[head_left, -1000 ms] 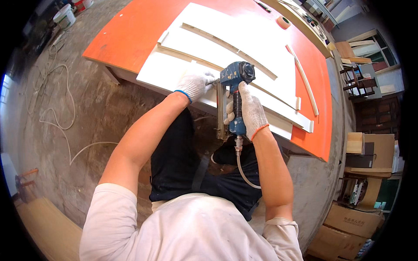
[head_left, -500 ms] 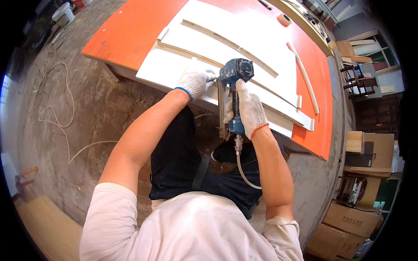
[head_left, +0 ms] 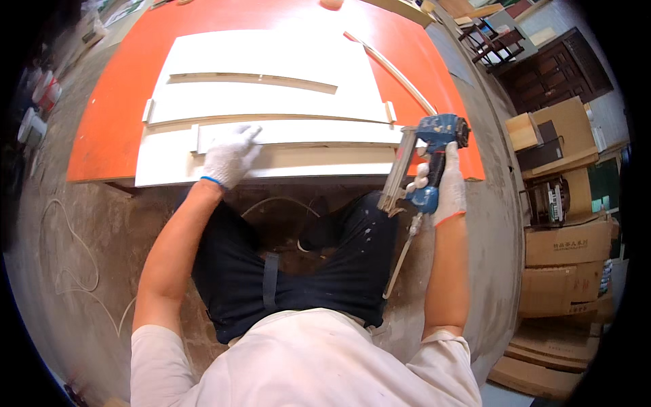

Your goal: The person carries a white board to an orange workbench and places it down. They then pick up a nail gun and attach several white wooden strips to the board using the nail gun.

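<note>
In my right hand (head_left: 450,191), gloved in white, is a blue pneumatic nail gun (head_left: 439,129), its fingers wrapped round the dark grip. The gun is raised beside the right end of the nearest wooden strip (head_left: 325,144). My left hand (head_left: 230,157), also gloved, rests at that strip's left part with fingers stretched out and nothing visibly held. A small end block (head_left: 194,139) stands just left of it. Under the strips lies a white panel (head_left: 224,54). Farther back are a longer strip (head_left: 271,117) with upright end blocks and a shorter loose strip (head_left: 254,79).
An orange table (head_left: 108,129) carries the panel. A thin pale strip (head_left: 393,71) lies at its right, a tape roll (head_left: 331,3) at the far edge. An air hose (head_left: 399,266) hangs from the gun past my leg. Cardboard boxes (head_left: 566,244) stand right, buckets (head_left: 32,127) left.
The view has turned and shifted. The nail gun has moved right, away from my left hand. My left hand's fingers, earlier bent near the gun's nose, now stretch out over the nearest strip.
</note>
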Demonstrator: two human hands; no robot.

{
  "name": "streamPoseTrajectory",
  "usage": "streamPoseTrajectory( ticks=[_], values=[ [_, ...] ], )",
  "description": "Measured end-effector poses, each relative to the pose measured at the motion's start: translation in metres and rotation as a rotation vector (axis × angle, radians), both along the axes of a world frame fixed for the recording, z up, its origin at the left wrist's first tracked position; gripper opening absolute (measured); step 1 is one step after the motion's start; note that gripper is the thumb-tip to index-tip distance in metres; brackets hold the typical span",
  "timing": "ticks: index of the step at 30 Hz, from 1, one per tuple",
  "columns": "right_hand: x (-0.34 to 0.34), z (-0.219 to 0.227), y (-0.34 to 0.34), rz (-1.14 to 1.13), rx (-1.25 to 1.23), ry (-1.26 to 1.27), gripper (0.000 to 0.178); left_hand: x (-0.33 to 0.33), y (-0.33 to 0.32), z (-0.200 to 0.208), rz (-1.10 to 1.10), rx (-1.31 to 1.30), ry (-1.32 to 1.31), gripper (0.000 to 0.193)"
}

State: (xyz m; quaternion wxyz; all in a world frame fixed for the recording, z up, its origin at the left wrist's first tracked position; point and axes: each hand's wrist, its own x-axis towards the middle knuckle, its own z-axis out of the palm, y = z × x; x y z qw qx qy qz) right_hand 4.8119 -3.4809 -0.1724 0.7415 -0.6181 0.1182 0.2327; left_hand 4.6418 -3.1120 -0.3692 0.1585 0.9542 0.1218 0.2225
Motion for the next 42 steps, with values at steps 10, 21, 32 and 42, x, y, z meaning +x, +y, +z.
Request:
streamPoseTrajectory(
  ticks=[10, 21, 32, 42],
  values=[
    [0.07, -0.041, -0.054, -0.044, -0.033, 0.021, 0.06, 0.148, -0.092, -0.002, -0.268, 0.008, 0.107, 0.024],
    [0.096, -0.074, -0.048, -0.016, -0.137, 0.03, 0.06, 0.147, -0.096, -0.007, -0.236, -0.15, 0.079, 0.021],
    [0.103, -0.077, -0.04, 0.022, -0.222, 0.027, 0.061, 0.149, -0.096, -0.007, -0.197, -0.143, 0.087, 0.021],
    [0.078, -0.07, -0.017, 0.091, -0.254, 0.03, 0.059, 0.148, -0.098, -0.005, -0.211, -0.149, 0.081, 0.02]
  ],
)
